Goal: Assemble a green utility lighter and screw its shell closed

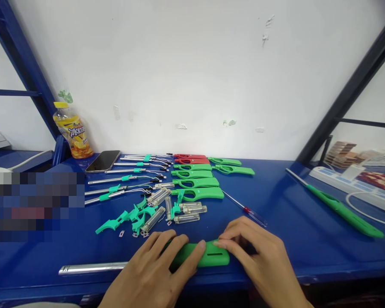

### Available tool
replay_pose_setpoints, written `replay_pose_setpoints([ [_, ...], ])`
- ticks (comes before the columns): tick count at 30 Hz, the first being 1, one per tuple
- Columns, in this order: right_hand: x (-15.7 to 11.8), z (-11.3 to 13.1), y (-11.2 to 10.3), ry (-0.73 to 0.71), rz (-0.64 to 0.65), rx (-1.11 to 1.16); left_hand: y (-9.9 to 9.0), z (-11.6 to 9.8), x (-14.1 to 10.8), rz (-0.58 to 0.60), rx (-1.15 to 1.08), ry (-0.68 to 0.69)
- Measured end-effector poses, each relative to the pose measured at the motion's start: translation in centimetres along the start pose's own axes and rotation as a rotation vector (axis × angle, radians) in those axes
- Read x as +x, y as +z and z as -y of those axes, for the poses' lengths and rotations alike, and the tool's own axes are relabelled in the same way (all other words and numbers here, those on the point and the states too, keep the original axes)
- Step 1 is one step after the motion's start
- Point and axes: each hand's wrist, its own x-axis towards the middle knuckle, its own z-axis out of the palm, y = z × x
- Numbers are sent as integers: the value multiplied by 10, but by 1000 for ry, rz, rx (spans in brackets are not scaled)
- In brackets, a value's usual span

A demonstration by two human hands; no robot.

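Observation:
A green long-nosed gas lighter (216, 258) lies near the table's front edge, its silver metal tube (93, 268) pointing left. My left hand (154, 269) lies over its middle, fingers curled across the body and hiding the trigger area. At the upper edge of the handle, the thumb and fingers of my right hand (259, 252) are pinched together; whether a small part sits between them is hidden. Just beyond are clear fuel tanks (186, 218), teal plastic triggers (111, 224) and small metal clips (121, 234). A screwdriver (253, 215) with a red and clear handle lies past my right hand.
Green handle shells (199, 193) and red ones (192, 161) lie in rows at the back. Left of them are metal tubes with wires (109, 195), a phone (103, 161) and a drink bottle (73, 132). Rightward lie another green lighter (345, 210) and a power strip (356, 188).

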Motion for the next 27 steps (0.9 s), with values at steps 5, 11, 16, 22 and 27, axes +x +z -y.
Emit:
replay_pose_setpoints([
  [5, 0, 3, 0, 22, 7, -22, -1, 0, 0, 18, 2, 6],
  [11, -2, 3, -2, -19, 52, 40, -2, -1, -1, 29, -17, 2],
  [16, 0, 3, -2, -22, 50, 24, -4, -2, -1, 24, -27, -5],
  [22, -1, 2, -1, 16, 40, -23, -3, -2, 1, -7, -3, 3],
  [27, -2, 0, -1, 12, 51, -3, -2, -1, -1, 14, -10, 1],
])
